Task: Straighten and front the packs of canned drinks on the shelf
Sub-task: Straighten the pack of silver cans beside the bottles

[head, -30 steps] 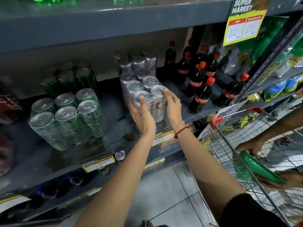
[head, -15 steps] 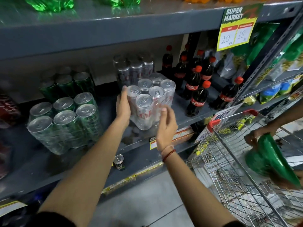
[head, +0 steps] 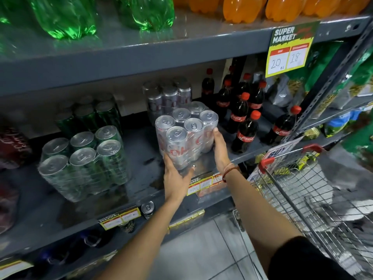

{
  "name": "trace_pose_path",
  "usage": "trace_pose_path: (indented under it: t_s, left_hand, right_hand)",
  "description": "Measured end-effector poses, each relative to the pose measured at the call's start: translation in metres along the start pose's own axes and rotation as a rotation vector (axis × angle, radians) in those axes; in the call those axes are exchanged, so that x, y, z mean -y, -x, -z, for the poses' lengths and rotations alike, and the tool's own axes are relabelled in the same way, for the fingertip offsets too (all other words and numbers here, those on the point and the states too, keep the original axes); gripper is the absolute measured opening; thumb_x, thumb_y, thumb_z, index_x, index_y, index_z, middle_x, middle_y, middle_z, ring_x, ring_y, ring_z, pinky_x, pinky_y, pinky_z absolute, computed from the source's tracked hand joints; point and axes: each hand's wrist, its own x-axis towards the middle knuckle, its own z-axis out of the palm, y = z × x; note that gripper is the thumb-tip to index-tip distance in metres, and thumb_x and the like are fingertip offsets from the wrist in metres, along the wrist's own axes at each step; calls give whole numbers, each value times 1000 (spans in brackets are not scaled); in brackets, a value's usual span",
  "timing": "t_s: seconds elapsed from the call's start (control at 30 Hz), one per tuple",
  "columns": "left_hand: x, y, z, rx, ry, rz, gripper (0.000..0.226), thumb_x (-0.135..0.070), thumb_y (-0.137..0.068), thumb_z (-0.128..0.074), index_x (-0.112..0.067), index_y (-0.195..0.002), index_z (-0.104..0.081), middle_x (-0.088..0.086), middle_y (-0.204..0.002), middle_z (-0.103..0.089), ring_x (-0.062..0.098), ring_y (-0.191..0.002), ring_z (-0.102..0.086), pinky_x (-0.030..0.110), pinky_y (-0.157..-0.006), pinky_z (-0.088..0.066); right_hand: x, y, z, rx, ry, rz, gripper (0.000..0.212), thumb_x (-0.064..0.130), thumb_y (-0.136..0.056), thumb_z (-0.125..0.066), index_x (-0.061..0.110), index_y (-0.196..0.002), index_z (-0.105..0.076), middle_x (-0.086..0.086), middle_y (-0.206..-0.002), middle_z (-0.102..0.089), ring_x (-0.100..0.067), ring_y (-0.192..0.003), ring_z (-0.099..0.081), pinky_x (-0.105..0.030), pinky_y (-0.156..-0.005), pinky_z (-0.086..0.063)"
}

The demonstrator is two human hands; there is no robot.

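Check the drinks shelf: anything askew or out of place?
The silver can pack held by left hand and right hand sits turned at an angle to the shelf edge. A loose single can stands alone below it.

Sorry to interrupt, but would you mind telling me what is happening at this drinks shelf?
A person is tidying the canned drinks. Both hands hold a shrink-wrapped pack of silver cans at the front of the grey shelf: the left hand at its near lower corner, the right hand against its right side. The pack sits at an angle to the shelf edge. A green can pack stands to its left, cola bottles to its right.
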Motion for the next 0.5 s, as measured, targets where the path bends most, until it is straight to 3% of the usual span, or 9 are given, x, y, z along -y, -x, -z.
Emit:
trace_pose_path:
  t_s: [0.1, 0.23, 0.37, 0.5]
  left_hand:
    - [3, -20, 11, 0, -7, 1, 101, -26, -77, -77, -17, -153, -12, 13, -144, -51, 30, -130, -50, 45, -109, -42]
    - [12, -34, 24, 46, -80, -39, 96, -22, -79, -76, -23, -153, -14, 13, -137, -59, 29, -124, -57, 48, -104, -47]
    - [20, -34, 27, 63, -248, -65, 93, -28, -82, -72, -20, -153, -12, 16, -136, -59, 38, -124, -54, 49, -100, -48]
    - [20, -33, 23, 35, -240, -82, 91, -24, -81, -75, -14, -152, -19, 16, -135, -59, 36, -124, -55, 45, -102, -47]
  right_hand:
    - [-10, 14, 0, -99, 46, 46, 69, 76, -75, -49, 30, -126, -53, 3, -136, -55, -16, -126, -51, -47, -113, -36]
    - [-10, 23, 9, -37, 27, 114, 54, 33, -91, -59, 18, -140, -41, -3, -145, -47, -17, -131, -47, -38, -114, -36]
    - [-15, 11, 27, 154, 162, 117, 76, 1, -80, -71, 11, -144, -32, -4, -139, -50, -16, -126, -50, -17, -99, -46]
    - [-20, 2, 32, 211, 335, 116, 83, -19, -75, -63, 6, -145, -27, -11, -138, -49, -18, -128, -45, -24, -107, -38]
